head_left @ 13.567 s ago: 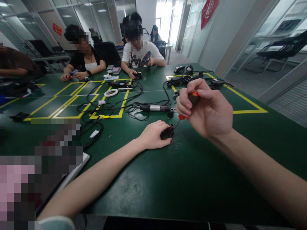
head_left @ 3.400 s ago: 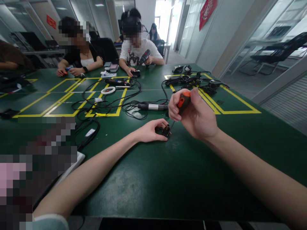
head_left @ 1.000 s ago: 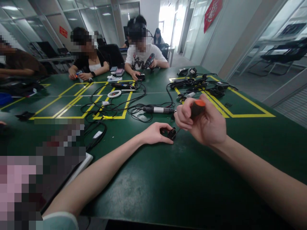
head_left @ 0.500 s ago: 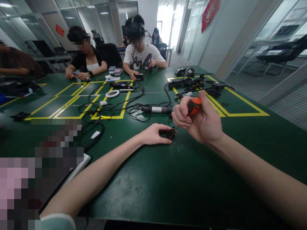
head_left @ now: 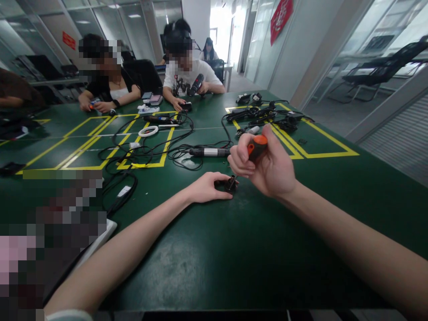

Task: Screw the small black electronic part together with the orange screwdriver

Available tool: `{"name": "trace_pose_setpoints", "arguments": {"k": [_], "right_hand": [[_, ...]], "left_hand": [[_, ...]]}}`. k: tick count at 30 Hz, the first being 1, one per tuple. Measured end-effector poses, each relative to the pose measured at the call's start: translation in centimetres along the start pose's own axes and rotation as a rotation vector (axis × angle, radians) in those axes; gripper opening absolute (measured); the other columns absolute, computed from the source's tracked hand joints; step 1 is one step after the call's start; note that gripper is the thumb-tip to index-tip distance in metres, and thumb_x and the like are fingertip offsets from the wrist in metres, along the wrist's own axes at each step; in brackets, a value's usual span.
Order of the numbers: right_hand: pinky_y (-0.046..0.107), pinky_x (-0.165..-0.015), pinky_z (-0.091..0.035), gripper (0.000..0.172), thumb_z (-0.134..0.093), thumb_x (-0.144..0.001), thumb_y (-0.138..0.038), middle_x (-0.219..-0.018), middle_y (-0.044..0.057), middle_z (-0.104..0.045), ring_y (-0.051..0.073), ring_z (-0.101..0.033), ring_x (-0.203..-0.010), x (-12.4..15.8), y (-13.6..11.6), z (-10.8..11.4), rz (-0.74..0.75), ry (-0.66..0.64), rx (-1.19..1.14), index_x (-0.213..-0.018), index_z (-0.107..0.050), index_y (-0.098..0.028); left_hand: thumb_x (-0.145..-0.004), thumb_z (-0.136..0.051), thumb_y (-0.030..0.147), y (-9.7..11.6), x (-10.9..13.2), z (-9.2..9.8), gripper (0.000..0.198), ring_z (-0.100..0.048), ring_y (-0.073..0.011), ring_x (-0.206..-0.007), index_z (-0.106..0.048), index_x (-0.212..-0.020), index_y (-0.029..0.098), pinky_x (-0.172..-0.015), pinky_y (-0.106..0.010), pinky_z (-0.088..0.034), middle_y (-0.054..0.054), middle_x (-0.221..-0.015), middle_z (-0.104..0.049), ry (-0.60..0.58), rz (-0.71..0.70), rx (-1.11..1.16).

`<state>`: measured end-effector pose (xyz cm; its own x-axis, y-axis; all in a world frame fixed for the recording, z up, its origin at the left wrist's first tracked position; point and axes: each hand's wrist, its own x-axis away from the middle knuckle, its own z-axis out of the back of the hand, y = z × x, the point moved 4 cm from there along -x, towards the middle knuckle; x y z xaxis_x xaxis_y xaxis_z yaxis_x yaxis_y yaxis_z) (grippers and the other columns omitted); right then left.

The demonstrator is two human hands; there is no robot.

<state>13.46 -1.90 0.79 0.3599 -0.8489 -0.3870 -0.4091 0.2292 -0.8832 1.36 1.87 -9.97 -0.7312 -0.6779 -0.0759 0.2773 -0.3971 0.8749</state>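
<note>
With the right hand [head_left: 267, 168] closed on the screwdriver [head_left: 257, 146] and the left hand [head_left: 204, 187] pinching the black part [head_left: 230, 183], the tip could slip if pushed crooked.

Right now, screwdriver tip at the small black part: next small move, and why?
Probably a short twist of the screwdriver with light downward pressure. The right hand has a full grip on its orange handle, the shaft slants down to the small black part, and the left hand pins that part against the table.
</note>
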Motion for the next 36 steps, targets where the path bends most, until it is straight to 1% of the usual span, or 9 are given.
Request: {"name": "trace_pose_setpoints", "arguments": {"k": [5, 8, 10, 15, 19, 22, 28, 32, 36], "right_hand": [[0.024, -0.04, -0.027, 0.062, -0.054, -0.085, -0.086, -0.049, -0.009, -0.033, 0.01, -0.025, -0.041, 0.2, 0.1, 0.1, -0.003, 0.066, -0.02, -0.076, -0.05, -0.025], [0.025, -0.042, -0.032, 0.061, -0.056, -0.086, -0.084, -0.051, -0.007, -0.04, 0.011, -0.033, -0.043, 0.0, 0.0, 0.0, -0.005, 0.064, -0.003, -0.073, -0.049, -0.024], [0.025, -0.042, -0.033, 0.063, -0.054, -0.088, -0.082, -0.052, -0.006, -0.04, 0.011, -0.034, -0.044, -0.1, 0.0, -0.1, -0.005, 0.036, -0.006, -0.067, -0.048, -0.023], [0.025, -0.039, -0.022, 0.067, -0.05, -0.087, -0.086, -0.047, -0.008, -0.027, 0.01, -0.022, -0.041, 0.0, 0.1, 0.0, -0.028, 0.015, -0.018, -0.064, -0.047, -0.024], [0.024, -0.04, -0.023, 0.061, -0.055, -0.086, -0.084, -0.048, -0.01, -0.03, 0.01, -0.021, -0.041, 0.2, 0.0, 0.1, -0.017, 0.049, -0.009, -0.074, -0.047, -0.025], [0.024, -0.042, -0.03, 0.054, -0.06, -0.089, -0.077, -0.051, -0.008, -0.038, 0.011, -0.029, -0.043, 0.0, -0.3, 0.2, 0.01, 0.046, 0.005, -0.076, -0.049, -0.025], [0.029, -0.051, -0.044, 0.057, -0.056, -0.092, -0.076, -0.059, -0.002, -0.052, 0.014, -0.05, -0.053, -0.5, -0.6, 0.7, 0.045, 0.006, 0.143, -0.073, -0.055, -0.023], [0.027, -0.056, -0.047, 0.038, -0.064, -0.096, -0.062, -0.063, -0.005, -0.062, 0.013, -0.058, -0.056, -0.2, -1.1, 0.9, 0.17, -0.03, 0.234, -0.097, -0.055, -0.024], [0.027, -0.061, -0.051, 0.028, -0.063, -0.1, -0.049, -0.074, -0.002, -0.067, 0.013, -0.065, -0.064, 0.3, -2.6, 0.5, 0.242, -0.082, 0.433, -0.094, -0.055, -0.023]], "left_hand": [[-0.078, -0.081, 0.03, 0.1, 0.0, 0.1, 0.039, -0.071, -0.0235, -0.11, -0.077, -0.113, 0.014, -0.106, -0.035, -0.051, -0.009, -0.118, -0.079, 0.003, 0.003, -0.012], [-0.078, -0.081, 0.03, 0.1, 0.0, 0.0, 0.04, -0.071, -0.024, -0.113, -0.077, -0.113, 0.013, -0.108, -0.037, -0.051, -0.009, -0.121, -0.078, -0.001, 0.016, -0.002], [-0.078, -0.081, 0.03, 0.1, 0.0, 0.0, 0.039, -0.071, -0.0243, -0.113, -0.077, -0.113, 0.013, -0.107, -0.037, -0.05, -0.01, -0.122, -0.078, -0.001, 0.025, -0.001], [-0.078, -0.081, 0.03, 0.3, 0.0, 0.0, 0.039, -0.071, -0.0224, -0.107, -0.077, -0.113, 0.012, -0.102, -0.033, -0.051, -0.008, -0.115, -0.079, 0.01, 0.025, -0.02], [-0.077, -0.081, 0.03, 0.3, 0.0, 0.0, 0.038, -0.071, -0.0228, -0.107, -0.077, -0.111, 0.013, -0.102, -0.034, -0.051, -0.008, -0.115, -0.079, 0.012, 0.032, -0.021], [-0.077, -0.081, 0.03, 0.2, 0.0, 0.0, 0.037, -0.071, -0.0231, -0.109, -0.078, -0.11, 0.014, -0.105, -0.035, -0.051, -0.008, -0.118, -0.079, 0.01, 0.034, 0.01], [-0.076, -0.082, 0.03, 0.0, 0.1, 0.1, 0.042, -0.071, -0.0224, -0.109, -0.078, -0.115, 0.014, -0.105, -0.035, -0.051, -0.008, -0.117, -0.079, 0.006, 0.065, 0.027], [-0.076, -0.082, 0.029, 0.2, 0.2, 0.2, 0.048, -0.072, -0.0224, -0.11, -0.077, -0.121, 0.014, -0.108, -0.035, -0.05, -0.007, -0.115, -0.08, 0.002, 0.064, 0.029], [-0.077, -0.081, 0.028, 0.2, 0.3, 0.2, 0.044, -0.072, -0.0217, -0.113, -0.077, -0.119, 0.014, -0.11, -0.034, -0.05, -0.007, -0.118, -0.079, 0.0, 0.062, 0.037]]}}
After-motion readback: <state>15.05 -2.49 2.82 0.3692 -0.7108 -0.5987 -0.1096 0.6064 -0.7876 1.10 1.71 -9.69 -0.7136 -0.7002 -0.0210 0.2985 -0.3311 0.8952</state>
